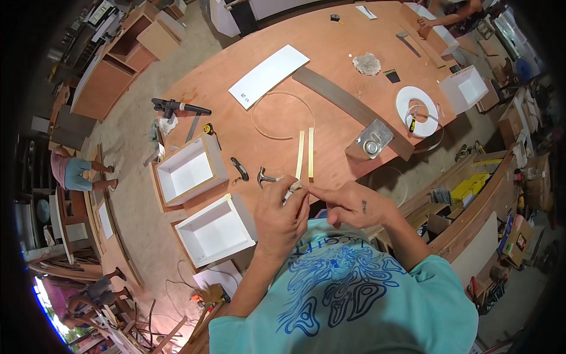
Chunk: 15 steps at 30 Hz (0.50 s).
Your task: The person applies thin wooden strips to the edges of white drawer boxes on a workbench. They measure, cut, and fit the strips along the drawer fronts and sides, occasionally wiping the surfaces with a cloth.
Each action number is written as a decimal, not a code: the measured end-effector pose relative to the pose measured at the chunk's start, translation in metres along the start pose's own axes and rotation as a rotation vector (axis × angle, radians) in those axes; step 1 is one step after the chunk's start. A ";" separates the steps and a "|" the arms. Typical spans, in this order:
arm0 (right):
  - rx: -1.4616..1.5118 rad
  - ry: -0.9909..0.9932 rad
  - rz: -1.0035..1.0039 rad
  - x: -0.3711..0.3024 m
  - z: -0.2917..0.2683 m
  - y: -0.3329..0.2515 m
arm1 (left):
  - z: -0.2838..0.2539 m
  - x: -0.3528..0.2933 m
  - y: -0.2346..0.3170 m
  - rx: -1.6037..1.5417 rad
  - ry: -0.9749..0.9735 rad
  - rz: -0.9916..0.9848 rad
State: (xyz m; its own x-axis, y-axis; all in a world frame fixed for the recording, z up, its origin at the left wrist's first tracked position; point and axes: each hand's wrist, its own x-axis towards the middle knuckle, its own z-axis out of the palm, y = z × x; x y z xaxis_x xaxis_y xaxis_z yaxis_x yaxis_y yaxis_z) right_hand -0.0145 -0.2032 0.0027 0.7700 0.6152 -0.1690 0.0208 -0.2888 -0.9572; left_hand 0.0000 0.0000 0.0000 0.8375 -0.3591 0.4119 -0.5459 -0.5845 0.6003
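Observation:
Over the table's near edge, the fingers of my left hand (280, 219) are pinched on a small whitish piece (293, 187), partly hidden by them. My right hand (361, 205) reaches in from the right with its index finger stretched to that piece; the other fingers are curled and the thumb stands apart. Close beyond my left hand lies a hammer (263, 176), its handle partly covered. Two narrow pale strips (301, 154) lie just past my fingertips. Left of the hammer is a dark utility knife (239, 169).
Two white open boxes (226, 197) sit at left on the wooden table (230, 138). A metal can (375, 137) stands at right, by a long brown board (348, 106). Beyond are a white panel (268, 76) and a thin loop of edging (252, 115). Another person's hand (424, 23) works far right.

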 end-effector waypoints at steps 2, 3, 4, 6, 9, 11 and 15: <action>-0.292 0.085 -0.051 -0.001 0.002 -0.004 | 0.001 0.003 0.000 0.076 -0.015 0.104; -0.307 0.090 -0.051 0.000 0.006 -0.008 | -0.001 0.001 -0.001 0.082 -0.041 0.128; -0.322 0.094 -0.052 0.001 0.010 -0.012 | -0.002 -0.002 -0.002 0.088 -0.067 0.152; -0.338 0.093 -0.042 0.000 0.018 -0.015 | -0.004 -0.008 -0.004 0.078 -0.088 0.180; -0.202 0.090 0.000 -0.002 0.028 -0.010 | -0.003 -0.012 -0.008 0.046 -0.058 0.172; 0.073 0.101 0.037 -0.006 0.028 -0.006 | -0.002 -0.008 -0.013 0.050 -0.015 0.140; 0.659 0.158 -0.216 -0.023 0.030 0.011 | -0.005 -0.006 -0.024 -0.135 0.002 -0.058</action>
State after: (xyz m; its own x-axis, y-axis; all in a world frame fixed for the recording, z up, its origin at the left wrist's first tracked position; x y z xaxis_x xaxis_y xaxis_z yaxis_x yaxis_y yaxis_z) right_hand -0.0505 -0.1988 -0.0112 0.8764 0.4807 0.0290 -0.1683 0.3622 -0.9168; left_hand 0.0080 0.0194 -0.0130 0.8677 -0.3261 0.3753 -0.4953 -0.5010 0.7098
